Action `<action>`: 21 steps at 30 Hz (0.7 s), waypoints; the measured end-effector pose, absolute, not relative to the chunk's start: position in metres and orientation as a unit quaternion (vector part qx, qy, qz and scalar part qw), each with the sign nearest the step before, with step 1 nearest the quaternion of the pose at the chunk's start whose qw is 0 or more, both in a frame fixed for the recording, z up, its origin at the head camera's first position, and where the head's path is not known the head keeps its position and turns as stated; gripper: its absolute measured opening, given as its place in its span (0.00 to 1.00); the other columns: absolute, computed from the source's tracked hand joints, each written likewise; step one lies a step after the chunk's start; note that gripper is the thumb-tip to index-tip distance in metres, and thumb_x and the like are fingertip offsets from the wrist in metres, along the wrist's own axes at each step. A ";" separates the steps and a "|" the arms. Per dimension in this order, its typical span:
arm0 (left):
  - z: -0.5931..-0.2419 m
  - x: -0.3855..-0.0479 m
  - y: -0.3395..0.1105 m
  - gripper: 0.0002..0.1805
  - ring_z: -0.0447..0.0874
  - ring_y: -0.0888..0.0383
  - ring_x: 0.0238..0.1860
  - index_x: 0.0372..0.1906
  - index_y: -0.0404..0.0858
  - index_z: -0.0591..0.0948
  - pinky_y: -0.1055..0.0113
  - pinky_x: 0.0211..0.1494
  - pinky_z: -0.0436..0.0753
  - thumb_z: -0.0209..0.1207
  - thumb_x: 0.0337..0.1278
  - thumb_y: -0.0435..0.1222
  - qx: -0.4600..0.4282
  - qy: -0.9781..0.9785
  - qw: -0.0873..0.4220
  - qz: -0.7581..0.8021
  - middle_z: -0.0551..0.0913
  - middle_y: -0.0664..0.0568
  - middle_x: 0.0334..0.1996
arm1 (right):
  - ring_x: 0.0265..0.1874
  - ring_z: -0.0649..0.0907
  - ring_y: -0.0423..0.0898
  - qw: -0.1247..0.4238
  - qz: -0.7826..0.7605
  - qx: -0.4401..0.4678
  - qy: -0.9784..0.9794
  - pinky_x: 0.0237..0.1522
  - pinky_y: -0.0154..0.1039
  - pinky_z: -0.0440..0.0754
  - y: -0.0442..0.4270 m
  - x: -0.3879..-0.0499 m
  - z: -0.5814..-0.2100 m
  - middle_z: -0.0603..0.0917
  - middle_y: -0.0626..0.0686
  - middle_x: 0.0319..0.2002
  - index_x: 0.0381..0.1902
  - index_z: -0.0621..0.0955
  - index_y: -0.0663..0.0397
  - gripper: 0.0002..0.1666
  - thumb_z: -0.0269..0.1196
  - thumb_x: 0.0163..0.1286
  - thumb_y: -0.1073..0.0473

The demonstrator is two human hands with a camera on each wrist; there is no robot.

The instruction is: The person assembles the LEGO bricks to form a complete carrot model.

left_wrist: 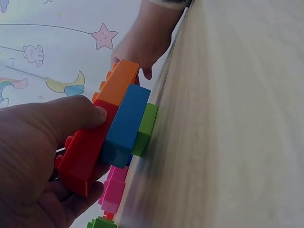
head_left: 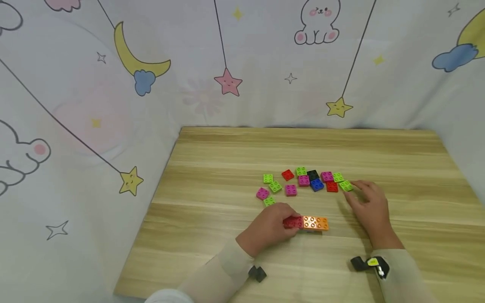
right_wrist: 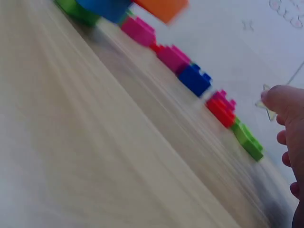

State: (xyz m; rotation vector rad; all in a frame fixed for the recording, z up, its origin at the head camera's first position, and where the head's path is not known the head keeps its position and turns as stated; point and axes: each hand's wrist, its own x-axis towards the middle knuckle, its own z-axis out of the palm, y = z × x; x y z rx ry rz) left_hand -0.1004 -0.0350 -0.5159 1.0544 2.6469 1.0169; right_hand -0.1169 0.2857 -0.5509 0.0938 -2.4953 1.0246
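Observation:
My left hand [head_left: 270,229] grips a joined piece of toy building bricks, its thumb on a red brick [left_wrist: 90,154]. An orange brick [head_left: 316,223] continues the row beyond the red one. In the left wrist view, a blue brick [left_wrist: 126,126] sits beneath both. A green brick [left_wrist: 145,129] shows below the blue; whether it is joined on I cannot tell. My right hand [head_left: 371,208] reaches down with fingers and thumb spread beside a lime green brick [head_left: 345,185] at the right end of the loose bricks. The right wrist view shows these fingers holding nothing.
Several loose bricks lie beyond my left hand, among them a blue brick [head_left: 316,184], a black brick [head_left: 312,175], a pink brick [head_left: 291,190] and a red brick [head_left: 332,187]. They lie on a wooden table [head_left: 212,168]. A patterned white curtain [head_left: 265,50] hangs behind.

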 end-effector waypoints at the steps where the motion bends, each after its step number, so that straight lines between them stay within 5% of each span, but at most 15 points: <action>1: -0.516 -0.101 -0.035 0.13 0.75 0.71 0.37 0.48 0.45 0.89 0.82 0.42 0.75 0.74 0.59 0.42 0.348 0.874 0.055 0.335 0.83 0.66 0.39 | 0.56 0.77 0.67 0.212 0.363 0.029 -0.907 0.59 0.65 0.70 0.291 -0.123 -0.552 0.82 0.66 0.55 0.56 0.85 0.65 0.24 0.74 0.66 0.59; 11: -0.522 -0.103 -0.037 0.15 0.75 0.72 0.39 0.49 0.45 0.88 0.83 0.44 0.75 0.74 0.59 0.42 0.350 0.875 0.047 0.332 0.85 0.65 0.42 | 0.56 0.76 0.68 0.192 0.314 0.118 -0.922 0.59 0.66 0.65 0.292 -0.150 -0.557 0.82 0.66 0.55 0.54 0.85 0.65 0.28 0.78 0.57 0.60; 21: -0.520 -0.104 -0.038 0.16 0.76 0.71 0.41 0.51 0.45 0.87 0.81 0.48 0.76 0.73 0.60 0.43 0.346 0.878 0.055 0.327 0.85 0.63 0.44 | 0.63 0.74 0.65 0.158 0.257 0.139 -0.943 0.56 0.71 0.63 0.275 -0.179 -0.557 0.83 0.60 0.62 0.64 0.82 0.54 0.25 0.68 0.72 0.54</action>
